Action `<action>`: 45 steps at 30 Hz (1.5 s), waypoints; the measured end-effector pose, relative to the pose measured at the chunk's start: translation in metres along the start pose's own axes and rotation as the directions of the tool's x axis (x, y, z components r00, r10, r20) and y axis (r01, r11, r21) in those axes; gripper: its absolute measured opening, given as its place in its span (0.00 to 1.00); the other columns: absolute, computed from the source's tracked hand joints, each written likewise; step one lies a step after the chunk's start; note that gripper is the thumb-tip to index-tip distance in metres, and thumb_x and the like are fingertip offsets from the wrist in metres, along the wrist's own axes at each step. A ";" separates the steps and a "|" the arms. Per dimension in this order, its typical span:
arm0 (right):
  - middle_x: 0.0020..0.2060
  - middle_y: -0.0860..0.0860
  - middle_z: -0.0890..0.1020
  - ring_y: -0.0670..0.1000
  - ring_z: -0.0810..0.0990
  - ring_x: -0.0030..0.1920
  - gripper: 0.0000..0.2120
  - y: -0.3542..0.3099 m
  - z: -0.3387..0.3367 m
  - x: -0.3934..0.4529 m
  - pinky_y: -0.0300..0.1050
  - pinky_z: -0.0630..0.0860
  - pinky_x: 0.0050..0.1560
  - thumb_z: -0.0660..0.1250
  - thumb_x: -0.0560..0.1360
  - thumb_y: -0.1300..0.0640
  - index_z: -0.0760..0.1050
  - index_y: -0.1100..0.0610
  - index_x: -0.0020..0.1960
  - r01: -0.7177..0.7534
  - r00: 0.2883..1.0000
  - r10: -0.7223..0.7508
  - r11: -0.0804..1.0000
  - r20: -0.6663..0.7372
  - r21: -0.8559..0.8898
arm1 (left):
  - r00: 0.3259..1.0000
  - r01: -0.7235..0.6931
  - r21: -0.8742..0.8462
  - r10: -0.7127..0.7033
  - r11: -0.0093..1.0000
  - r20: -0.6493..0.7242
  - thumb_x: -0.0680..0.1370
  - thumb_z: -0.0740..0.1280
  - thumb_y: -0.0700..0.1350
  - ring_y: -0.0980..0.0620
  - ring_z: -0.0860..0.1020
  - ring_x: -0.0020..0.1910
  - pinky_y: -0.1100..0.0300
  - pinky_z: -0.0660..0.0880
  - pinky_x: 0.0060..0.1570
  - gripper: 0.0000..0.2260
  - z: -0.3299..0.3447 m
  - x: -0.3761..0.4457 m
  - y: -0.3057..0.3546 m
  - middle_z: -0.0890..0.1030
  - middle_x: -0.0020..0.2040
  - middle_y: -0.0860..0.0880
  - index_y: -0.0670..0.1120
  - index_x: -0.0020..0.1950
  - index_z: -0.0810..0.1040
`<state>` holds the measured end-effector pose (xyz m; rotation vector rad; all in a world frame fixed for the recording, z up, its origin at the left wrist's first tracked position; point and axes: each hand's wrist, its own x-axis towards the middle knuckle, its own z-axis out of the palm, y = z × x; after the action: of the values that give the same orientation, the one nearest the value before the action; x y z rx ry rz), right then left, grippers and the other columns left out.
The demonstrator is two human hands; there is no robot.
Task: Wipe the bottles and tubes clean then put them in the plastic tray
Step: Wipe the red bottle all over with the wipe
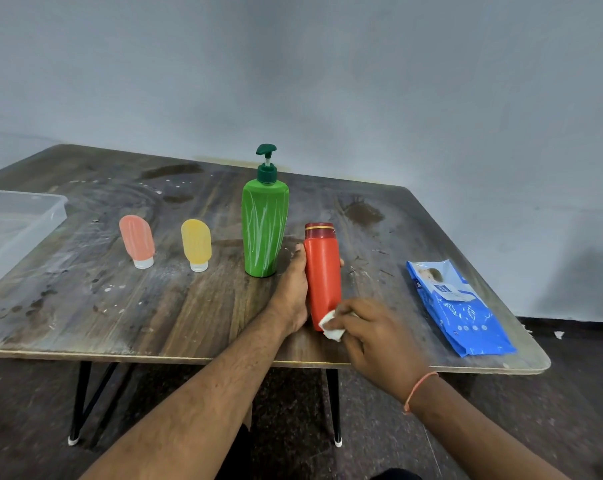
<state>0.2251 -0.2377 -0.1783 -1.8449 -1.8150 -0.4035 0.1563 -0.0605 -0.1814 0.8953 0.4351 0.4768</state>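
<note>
Both hands work: left grips red bottle, right pinches wipe.

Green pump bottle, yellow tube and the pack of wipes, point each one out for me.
green pump bottle (264,233), head view, middle of its body
yellow tube (196,241), head view, middle of its body, above the clear cap
pack of wipes (461,311), head view, centre of the blue wrapper

Matt, scuffed wood tabletop; smooth plastic red bottle; glossy blue wipes pkt.
</note>
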 end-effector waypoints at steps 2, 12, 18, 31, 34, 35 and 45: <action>0.52 0.46 0.82 0.51 0.81 0.50 0.14 0.001 -0.001 -0.001 0.50 0.79 0.51 0.65 0.75 0.62 0.86 0.50 0.53 -0.006 1.000 0.006 1.000 0.010 -0.004 | 1.000 -0.021 0.010 0.021 1.000 0.007 0.85 0.46 0.67 0.51 0.84 0.44 0.54 0.80 0.49 0.37 0.001 -0.002 0.001 0.86 0.52 0.44 0.39 0.67 0.80; 0.49 0.45 0.83 0.47 0.78 0.53 0.12 0.015 -0.005 0.057 0.43 0.76 0.54 0.75 0.75 0.65 0.87 0.51 0.53 -0.259 0.950 0.268 0.963 -0.162 0.073 | 0.999 -0.015 0.005 0.015 1.000 -0.045 0.86 0.50 0.66 0.43 0.85 0.57 0.47 0.80 0.60 0.32 0.003 -0.004 0.003 0.86 0.58 0.39 0.43 0.64 0.83; 0.51 0.43 0.81 0.42 0.78 0.51 0.12 0.001 -0.003 0.012 0.33 0.73 0.53 0.72 0.77 0.62 0.86 0.49 0.57 -0.253 0.964 0.260 0.961 -0.055 0.113 | 1.000 -0.028 0.044 0.028 0.999 -0.007 0.85 0.47 0.68 0.47 0.84 0.47 0.50 0.80 0.53 0.37 0.000 -0.001 0.000 0.86 0.54 0.41 0.40 0.63 0.83; 0.47 0.45 0.82 0.47 0.81 0.45 0.10 0.005 -0.013 0.058 0.42 0.77 0.45 0.74 0.77 0.63 0.87 0.52 0.55 -0.269 0.947 0.280 0.959 -0.154 0.091 | 0.999 -0.037 0.051 0.039 0.998 -0.033 0.85 0.50 0.68 0.41 0.84 0.60 0.44 0.79 0.64 0.34 0.002 -0.001 -0.001 0.85 0.60 0.39 0.44 0.66 0.82; 0.46 0.47 0.81 0.49 0.81 0.44 0.10 0.007 -0.016 0.088 0.42 0.75 0.42 0.72 0.78 0.62 0.87 0.53 0.57 -0.254 0.945 0.252 0.967 -0.211 0.018 | 0.996 -0.070 0.027 0.072 0.997 -0.046 0.85 0.51 0.65 0.41 0.82 0.65 0.42 0.78 0.67 0.30 0.002 -0.001 -0.003 0.85 0.63 0.39 0.46 0.70 0.80; 0.46 0.48 0.81 0.50 0.81 0.45 0.10 0.006 -0.016 0.094 0.45 0.76 0.42 0.71 0.79 0.62 0.87 0.54 0.57 -0.246 0.945 0.240 0.969 -0.223 0.000 | 0.996 -0.079 0.021 0.079 0.997 -0.042 0.86 0.52 0.65 0.42 0.83 0.65 0.42 0.78 0.67 0.29 0.002 -0.001 -0.003 0.85 0.63 0.39 0.46 0.70 0.79; 0.46 0.49 0.83 0.51 0.81 0.44 0.12 0.004 -0.026 0.110 0.45 0.77 0.43 0.72 0.78 0.62 0.87 0.52 0.58 -0.254 0.933 0.229 0.965 -0.277 -0.061 | 0.993 -0.067 0.075 0.074 0.995 -0.089 0.85 0.52 0.67 0.44 0.85 0.61 0.45 0.80 0.63 0.29 0.004 0.001 -0.004 0.86 0.60 0.42 0.49 0.66 0.82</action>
<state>0.2398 -0.1597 -0.0972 -1.9430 -1.3910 -0.6230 0.1606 -0.0644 -0.1822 0.9630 0.5085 0.5718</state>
